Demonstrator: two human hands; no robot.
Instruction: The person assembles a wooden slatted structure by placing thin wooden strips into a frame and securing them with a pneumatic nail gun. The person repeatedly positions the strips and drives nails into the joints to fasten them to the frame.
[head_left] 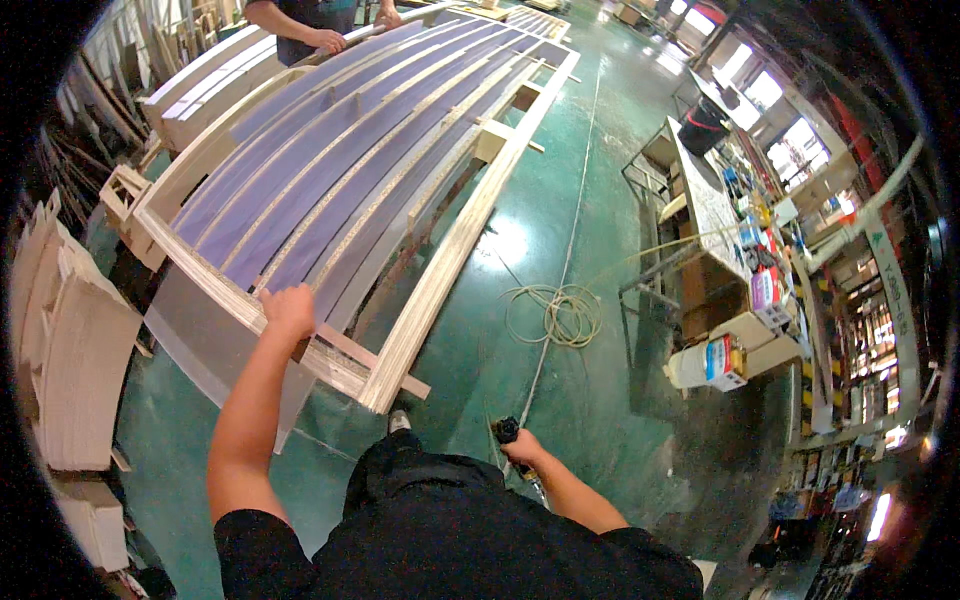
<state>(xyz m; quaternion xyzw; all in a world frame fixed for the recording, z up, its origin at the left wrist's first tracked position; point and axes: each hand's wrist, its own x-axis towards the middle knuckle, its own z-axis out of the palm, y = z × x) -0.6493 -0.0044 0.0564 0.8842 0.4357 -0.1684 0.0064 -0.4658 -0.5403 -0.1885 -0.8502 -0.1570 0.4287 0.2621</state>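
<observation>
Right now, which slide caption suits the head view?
Left hand at a wooden frame, right hand holding a dark tool.

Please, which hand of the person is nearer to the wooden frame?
Left. The left hand is at the near end of the frame; the right hand is apart from it, to its right, holding a dark tool.

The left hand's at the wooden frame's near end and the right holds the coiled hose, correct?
No: in the head view the right hand holds a dark tool; the coiled hose lies on the floor. The left hand is at the near end of the wooden frame.
</observation>
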